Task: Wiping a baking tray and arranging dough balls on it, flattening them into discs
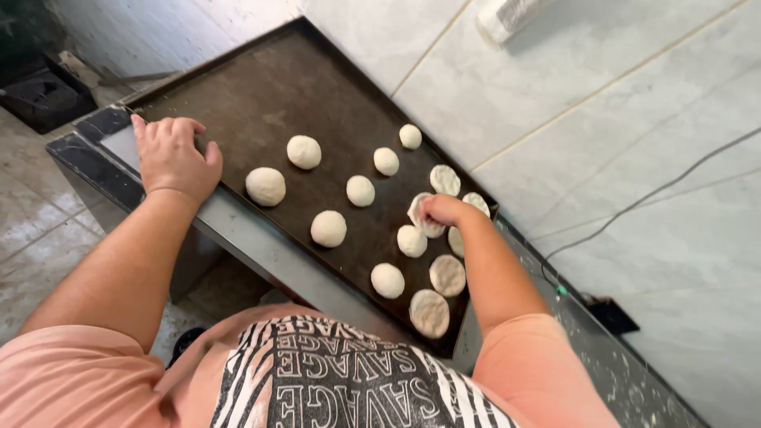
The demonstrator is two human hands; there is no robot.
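Observation:
A large dark baking tray lies on a grey counter. Several round dough balls sit on it, such as one near my left hand and another in the middle. Several flattened dough discs, like one, lie toward the right end. My left hand rests flat on the tray's near edge, fingers over the rim. My right hand is closed, fingers pressing down on a flattened dough piece on the tray.
A tiled wall runs along the tray's far side, with a thin cable leading to a small black box. A tiled floor lies to the left. A white roll hangs at the top.

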